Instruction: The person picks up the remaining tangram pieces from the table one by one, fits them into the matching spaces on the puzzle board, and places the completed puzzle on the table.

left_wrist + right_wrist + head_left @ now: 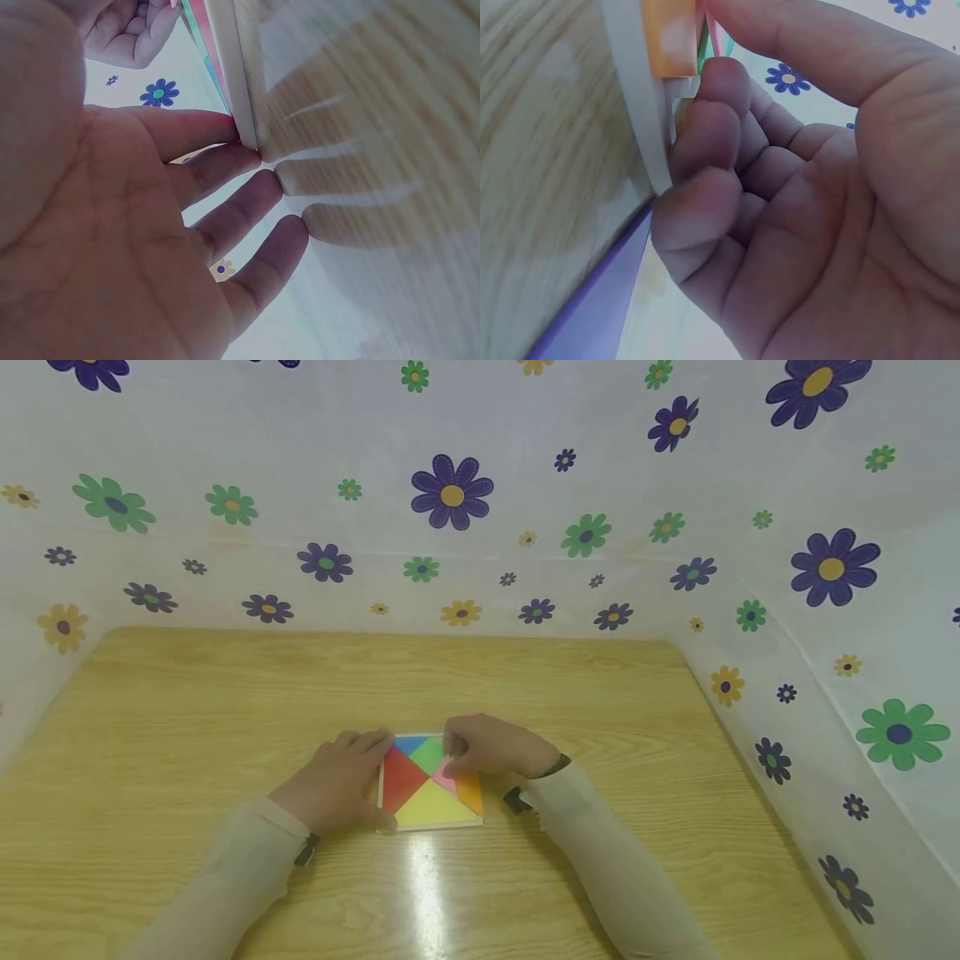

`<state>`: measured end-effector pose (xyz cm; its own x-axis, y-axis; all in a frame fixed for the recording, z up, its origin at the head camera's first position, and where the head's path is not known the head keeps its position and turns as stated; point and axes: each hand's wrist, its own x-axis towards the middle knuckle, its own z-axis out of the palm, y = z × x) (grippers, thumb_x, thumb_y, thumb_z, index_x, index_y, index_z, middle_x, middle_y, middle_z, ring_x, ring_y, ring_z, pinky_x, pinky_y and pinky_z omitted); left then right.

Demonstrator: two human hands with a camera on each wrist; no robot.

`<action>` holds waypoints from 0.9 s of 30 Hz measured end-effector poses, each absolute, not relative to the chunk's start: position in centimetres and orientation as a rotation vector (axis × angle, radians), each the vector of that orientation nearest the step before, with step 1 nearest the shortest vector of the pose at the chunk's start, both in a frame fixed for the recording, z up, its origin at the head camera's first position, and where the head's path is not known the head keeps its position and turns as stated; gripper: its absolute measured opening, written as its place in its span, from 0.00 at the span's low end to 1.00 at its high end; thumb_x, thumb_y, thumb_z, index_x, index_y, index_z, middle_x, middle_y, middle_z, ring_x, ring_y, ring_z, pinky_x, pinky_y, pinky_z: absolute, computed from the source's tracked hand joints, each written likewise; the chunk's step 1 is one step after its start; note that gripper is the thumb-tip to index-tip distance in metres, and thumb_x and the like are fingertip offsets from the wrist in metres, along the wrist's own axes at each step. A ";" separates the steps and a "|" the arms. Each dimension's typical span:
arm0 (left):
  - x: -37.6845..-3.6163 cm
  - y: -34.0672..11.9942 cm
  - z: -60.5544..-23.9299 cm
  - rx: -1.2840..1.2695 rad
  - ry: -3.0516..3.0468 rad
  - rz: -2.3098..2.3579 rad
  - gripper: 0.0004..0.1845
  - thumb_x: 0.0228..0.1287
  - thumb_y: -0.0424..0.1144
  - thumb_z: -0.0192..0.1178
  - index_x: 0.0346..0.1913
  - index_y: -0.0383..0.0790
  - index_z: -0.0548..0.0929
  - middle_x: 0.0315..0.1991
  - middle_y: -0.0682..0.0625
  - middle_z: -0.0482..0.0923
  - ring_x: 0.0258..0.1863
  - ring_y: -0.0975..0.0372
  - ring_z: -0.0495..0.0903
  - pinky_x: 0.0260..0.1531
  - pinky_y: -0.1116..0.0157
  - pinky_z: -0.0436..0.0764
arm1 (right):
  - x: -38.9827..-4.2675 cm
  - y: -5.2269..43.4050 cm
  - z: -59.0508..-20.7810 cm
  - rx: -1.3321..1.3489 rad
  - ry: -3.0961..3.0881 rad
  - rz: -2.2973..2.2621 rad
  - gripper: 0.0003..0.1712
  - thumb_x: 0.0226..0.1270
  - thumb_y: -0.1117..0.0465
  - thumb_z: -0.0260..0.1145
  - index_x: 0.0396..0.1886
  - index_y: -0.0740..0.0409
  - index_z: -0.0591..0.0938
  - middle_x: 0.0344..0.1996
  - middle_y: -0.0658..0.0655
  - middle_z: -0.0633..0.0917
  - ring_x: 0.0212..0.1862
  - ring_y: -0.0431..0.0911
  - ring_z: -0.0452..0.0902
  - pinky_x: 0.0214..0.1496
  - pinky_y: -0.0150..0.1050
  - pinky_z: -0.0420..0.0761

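Observation:
A square tangram tray (442,827) lies on the table with coloured pieces in it. Red (402,778), yellow (433,806), blue (412,743), green (427,754) and orange (470,789) pieces show in the head view. Along the tray's left side rests my left hand (336,783), fingers stretched to the far corner and thumb at the near one. My right hand (491,746) is over the far right part, pinching a pink tangram piece (445,774) between thumb and fingers. Its curled fingers hide the tray's far right corner.
A purple flat shape (600,289) lies beyond the tray in the right wrist view. The wooden table (225,693) reaches back to a white flowered cloth (375,527), which also rises along both sides.

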<state>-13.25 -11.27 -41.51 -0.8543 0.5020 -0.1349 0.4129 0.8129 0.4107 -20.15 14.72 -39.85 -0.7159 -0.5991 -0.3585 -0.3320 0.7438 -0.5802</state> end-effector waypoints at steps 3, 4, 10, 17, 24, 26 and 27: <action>-13.2 -11.3 -41.6 0.707 2.761 0.541 0.61 0.49 0.62 0.77 0.79 0.32 0.62 0.79 0.40 0.62 0.73 0.42 0.63 0.69 0.37 0.66 | -20.0 14.6 -39.8 -0.701 2.414 -0.633 0.12 0.66 0.56 0.75 0.41 0.51 0.79 0.33 0.50 0.79 0.37 0.44 0.73 0.39 0.36 0.74; -13.2 -11.3 -41.6 0.708 2.761 0.539 0.61 0.49 0.62 0.77 0.79 0.32 0.62 0.79 0.40 0.62 0.73 0.42 0.63 0.69 0.37 0.66 | -19.9 14.6 -39.7 -0.702 2.417 -0.628 0.13 0.66 0.56 0.75 0.41 0.51 0.79 0.33 0.50 0.79 0.37 0.44 0.73 0.39 0.36 0.74; -13.1 -11.1 -41.0 0.714 2.759 0.550 0.60 0.49 0.62 0.77 0.78 0.31 0.63 0.78 0.39 0.62 0.73 0.41 0.63 0.68 0.37 0.66 | -19.7 14.4 -39.5 -0.713 2.427 -0.610 0.12 0.66 0.56 0.75 0.36 0.52 0.79 0.30 0.49 0.77 0.35 0.43 0.72 0.37 0.35 0.72; -13.0 -11.1 -40.9 0.718 2.757 0.551 0.60 0.49 0.61 0.77 0.78 0.30 0.63 0.78 0.38 0.62 0.73 0.40 0.63 0.69 0.37 0.66 | -19.7 14.5 -39.5 -0.722 2.421 -0.597 0.11 0.67 0.55 0.74 0.32 0.50 0.78 0.26 0.46 0.75 0.33 0.42 0.71 0.36 0.35 0.70; -13.0 -11.0 -41.0 0.709 2.755 0.550 0.61 0.49 0.62 0.77 0.78 0.31 0.62 0.78 0.38 0.61 0.73 0.41 0.62 0.69 0.38 0.66 | -19.8 15.1 -39.2 -0.773 2.388 -0.632 0.08 0.69 0.57 0.72 0.32 0.48 0.79 0.27 0.46 0.76 0.33 0.42 0.72 0.36 0.35 0.72; -13.1 -11.0 -41.1 0.707 2.755 0.551 0.61 0.49 0.62 0.78 0.78 0.31 0.63 0.78 0.38 0.62 0.73 0.41 0.62 0.69 0.38 0.66 | -19.9 15.4 -39.1 -0.773 2.380 -0.644 0.08 0.69 0.58 0.72 0.32 0.48 0.79 0.27 0.46 0.77 0.31 0.42 0.71 0.33 0.35 0.72; -13.1 -11.0 -41.1 0.707 2.757 0.550 0.60 0.48 0.62 0.78 0.78 0.31 0.63 0.78 0.38 0.62 0.73 0.41 0.63 0.69 0.38 0.66 | -19.9 15.5 -39.0 -0.763 2.380 -0.647 0.08 0.69 0.58 0.72 0.32 0.48 0.79 0.27 0.46 0.77 0.29 0.42 0.71 0.30 0.35 0.71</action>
<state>-13.07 -11.03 -41.06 -0.8534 0.5027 -0.1379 0.4113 0.8120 0.4142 -19.94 15.52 -39.01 -0.6860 -0.6364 -0.3527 -0.3705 0.7227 -0.5834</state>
